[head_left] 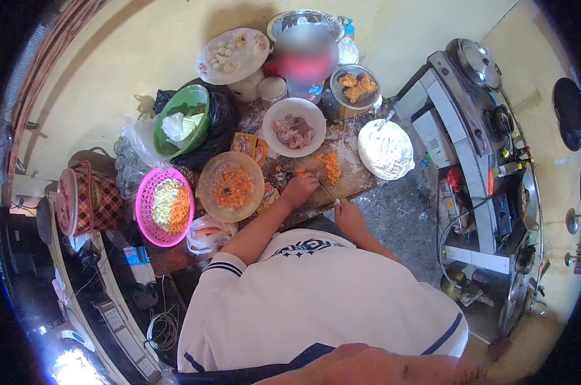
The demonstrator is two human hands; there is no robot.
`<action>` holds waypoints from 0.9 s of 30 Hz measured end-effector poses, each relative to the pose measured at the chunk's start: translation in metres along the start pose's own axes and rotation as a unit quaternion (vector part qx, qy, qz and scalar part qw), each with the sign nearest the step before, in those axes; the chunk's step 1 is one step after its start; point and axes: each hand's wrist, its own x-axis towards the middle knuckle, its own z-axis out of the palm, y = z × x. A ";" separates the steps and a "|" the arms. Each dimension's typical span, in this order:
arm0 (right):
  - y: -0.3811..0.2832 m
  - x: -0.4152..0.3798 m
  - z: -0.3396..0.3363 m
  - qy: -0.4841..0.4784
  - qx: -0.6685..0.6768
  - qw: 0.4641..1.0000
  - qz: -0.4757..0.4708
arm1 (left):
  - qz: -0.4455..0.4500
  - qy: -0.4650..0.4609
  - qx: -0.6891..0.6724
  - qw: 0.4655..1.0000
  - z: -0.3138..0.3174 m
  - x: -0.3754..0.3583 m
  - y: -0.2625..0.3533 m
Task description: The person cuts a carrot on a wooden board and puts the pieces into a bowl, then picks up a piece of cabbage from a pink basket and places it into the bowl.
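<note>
My right hand grips a knife by its handle; the blade angles up and left over the wooden board. Beside the blade tip, my left hand rests on the board with its fingers curled down. Whatever lies under those fingers is hidden. Orange carrot strips are piled just beyond the left fingertips, and a small carrot piece lies next to them. To the left, a translucent bowl holds cut carrot. Behind the board is a white bowl of raw meat pieces.
A pink basket with shredded cabbage and carrot and a green basin stand at left. A white flour-filled bowl is at right. Behind are a plate and a bowl of fried pieces. A stove stands far right.
</note>
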 end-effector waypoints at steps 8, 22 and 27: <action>0.000 0.009 0.013 -0.018 -0.033 0.999 0.019 | 0.004 -0.026 0.000 1.000 -0.003 0.000 0.001; 0.002 0.005 0.014 -0.020 -0.009 1.000 -0.007 | 0.029 0.042 -0.005 0.999 0.002 -0.004 -0.003; -0.006 0.011 0.013 -0.055 -0.035 0.997 0.037 | 0.008 0.008 -0.040 0.999 -0.001 -0.005 -0.001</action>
